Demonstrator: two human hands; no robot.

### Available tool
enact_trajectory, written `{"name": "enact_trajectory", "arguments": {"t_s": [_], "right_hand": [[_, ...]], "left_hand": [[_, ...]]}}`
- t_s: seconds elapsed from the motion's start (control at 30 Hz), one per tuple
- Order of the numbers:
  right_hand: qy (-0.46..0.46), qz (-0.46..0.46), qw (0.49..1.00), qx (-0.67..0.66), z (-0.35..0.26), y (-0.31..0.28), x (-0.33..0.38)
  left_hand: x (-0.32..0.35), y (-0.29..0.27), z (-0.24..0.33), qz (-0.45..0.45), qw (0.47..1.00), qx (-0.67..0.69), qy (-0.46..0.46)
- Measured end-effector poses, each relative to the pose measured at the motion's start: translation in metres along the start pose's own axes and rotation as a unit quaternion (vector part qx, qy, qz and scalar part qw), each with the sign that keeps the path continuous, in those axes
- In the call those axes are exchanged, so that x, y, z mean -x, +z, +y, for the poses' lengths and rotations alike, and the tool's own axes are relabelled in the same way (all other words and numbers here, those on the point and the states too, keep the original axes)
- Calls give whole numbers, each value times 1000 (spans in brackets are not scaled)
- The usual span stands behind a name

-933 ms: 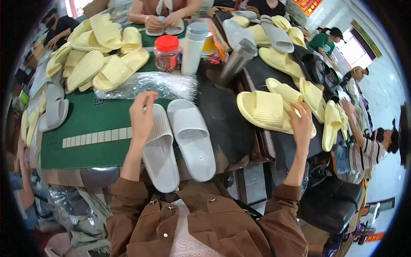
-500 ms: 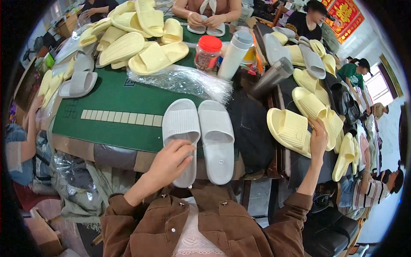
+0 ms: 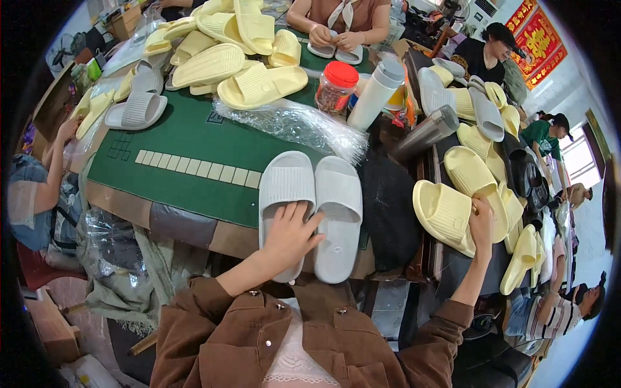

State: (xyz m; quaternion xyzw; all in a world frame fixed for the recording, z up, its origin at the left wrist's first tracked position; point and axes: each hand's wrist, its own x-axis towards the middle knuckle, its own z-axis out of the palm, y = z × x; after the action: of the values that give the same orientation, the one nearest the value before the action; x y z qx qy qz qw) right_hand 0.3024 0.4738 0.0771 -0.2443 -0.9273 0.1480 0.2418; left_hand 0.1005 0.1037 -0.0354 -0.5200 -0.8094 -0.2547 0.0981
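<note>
A pair of pale grey slippers (image 3: 336, 207) lies side by side at the near edge of the green table (image 3: 187, 139). My left hand (image 3: 291, 234) rests flat on the heel of the left slipper (image 3: 284, 184), fingers spread across both heels. To the right, my right hand (image 3: 482, 216) grips the edge of a yellow slipper (image 3: 443, 213) that lies on a dark surface among other yellow slippers.
A heap of yellow slippers (image 3: 226, 45) covers the far side of the table, with a clear plastic bag (image 3: 291, 123), a red-lidded jar (image 3: 335, 87), a white bottle (image 3: 375, 94) and a steel flask (image 3: 424, 132). Other people sit around the table.
My left hand has slid back from the front of the grey slippers to their heels. My right hand stays on the yellow slipper. The view has shifted a little.
</note>
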Motion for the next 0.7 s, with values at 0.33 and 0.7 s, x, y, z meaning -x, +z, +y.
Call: {"name": "enact_trajectory", "arguments": {"t_s": [0.33, 0.7], "right_hand": [[49, 112, 992, 27, 18, -2, 22], [146, 155, 968, 133, 9, -16, 71]], "left_hand": [[34, -64, -111, 63, 985, -18, -159], [79, -128, -262, 170, 921, -203, -287]]}}
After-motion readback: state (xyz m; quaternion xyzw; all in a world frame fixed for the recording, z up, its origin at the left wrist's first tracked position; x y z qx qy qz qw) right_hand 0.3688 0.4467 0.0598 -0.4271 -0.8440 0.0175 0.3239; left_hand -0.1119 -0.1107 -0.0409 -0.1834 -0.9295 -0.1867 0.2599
